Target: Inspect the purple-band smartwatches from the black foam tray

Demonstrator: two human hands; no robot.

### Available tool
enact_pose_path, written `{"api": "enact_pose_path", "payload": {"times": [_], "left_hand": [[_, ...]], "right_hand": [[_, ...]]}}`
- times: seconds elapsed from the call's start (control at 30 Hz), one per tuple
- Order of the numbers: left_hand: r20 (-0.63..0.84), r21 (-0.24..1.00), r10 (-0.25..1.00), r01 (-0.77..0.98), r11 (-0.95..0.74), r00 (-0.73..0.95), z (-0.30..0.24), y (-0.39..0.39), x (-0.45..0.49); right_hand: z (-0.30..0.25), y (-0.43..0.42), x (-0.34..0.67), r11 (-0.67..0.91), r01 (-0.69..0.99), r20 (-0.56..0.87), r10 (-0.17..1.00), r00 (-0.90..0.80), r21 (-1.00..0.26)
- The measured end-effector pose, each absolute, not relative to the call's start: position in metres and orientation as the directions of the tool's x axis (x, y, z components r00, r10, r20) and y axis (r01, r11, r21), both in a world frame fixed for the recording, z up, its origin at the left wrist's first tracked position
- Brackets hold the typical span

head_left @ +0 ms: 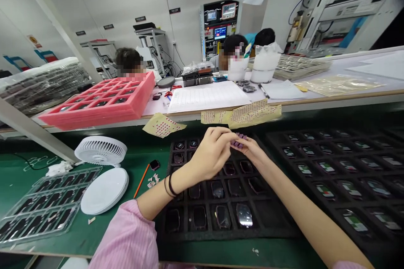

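Over the far part of a black foam tray (202, 235), my left hand (214, 151) and my right hand (251, 150) meet at a small purple segmented piece (240, 140). My right hand grips it from the right side. The bent fingers of my left hand pinch at its left end and hide part of it. Its exact kind does not show clearly. Below my hands, the tray's pockets hold several dark watch bodies (199, 217), and one watch body (244, 215) reflects bright light.
A second black tray (311, 185) of watch bodies lies right. Left are a white fan (105, 191), a clear plastic tray (59, 210), an orange stick (142, 180) and a loose watch body (154, 164). Yellow sticker sheets (255, 113) hang from the shelf holding a pink foam tray (94, 117). People sit beyond.
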State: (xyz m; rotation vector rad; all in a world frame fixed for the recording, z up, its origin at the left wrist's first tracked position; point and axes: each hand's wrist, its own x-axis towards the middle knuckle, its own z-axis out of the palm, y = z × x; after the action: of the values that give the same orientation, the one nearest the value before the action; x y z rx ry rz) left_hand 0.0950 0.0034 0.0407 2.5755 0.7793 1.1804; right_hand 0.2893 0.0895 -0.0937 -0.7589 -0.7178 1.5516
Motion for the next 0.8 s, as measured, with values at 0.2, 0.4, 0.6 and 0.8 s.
{"api": "enact_pose_path", "payload": {"times": [0.2, 0.4, 0.6, 0.8], "left_hand": [[0.33, 0.606, 0.731, 0.46, -0.649, 0.598, -0.045, 0.08, 0.123], [0.304, 0.662, 0.768, 0.455, -0.596, 0.564, -0.089, 0.136, 0.176], [0.314, 0.691, 0.824, 0.482, -0.539, 0.471, -0.118, 0.173, 0.206], [0.355, 0.697, 0.772, 0.402, -0.594, 0.526, -0.127, 0.18, 0.199]], "right_hand": [[-0.087, 0.096, 0.334, -0.041, -0.474, -0.073, 0.996, 0.049, -0.88], [-0.101, 0.105, 0.348, -0.059, -0.367, -0.099, 0.991, 0.091, -0.928], [-0.108, 0.12, 0.353, -0.068, -0.32, -0.093, 0.994, 0.064, -0.945], [-0.117, 0.13, 0.361, -0.104, -0.321, -0.109, 0.994, -0.002, -0.941]]}}
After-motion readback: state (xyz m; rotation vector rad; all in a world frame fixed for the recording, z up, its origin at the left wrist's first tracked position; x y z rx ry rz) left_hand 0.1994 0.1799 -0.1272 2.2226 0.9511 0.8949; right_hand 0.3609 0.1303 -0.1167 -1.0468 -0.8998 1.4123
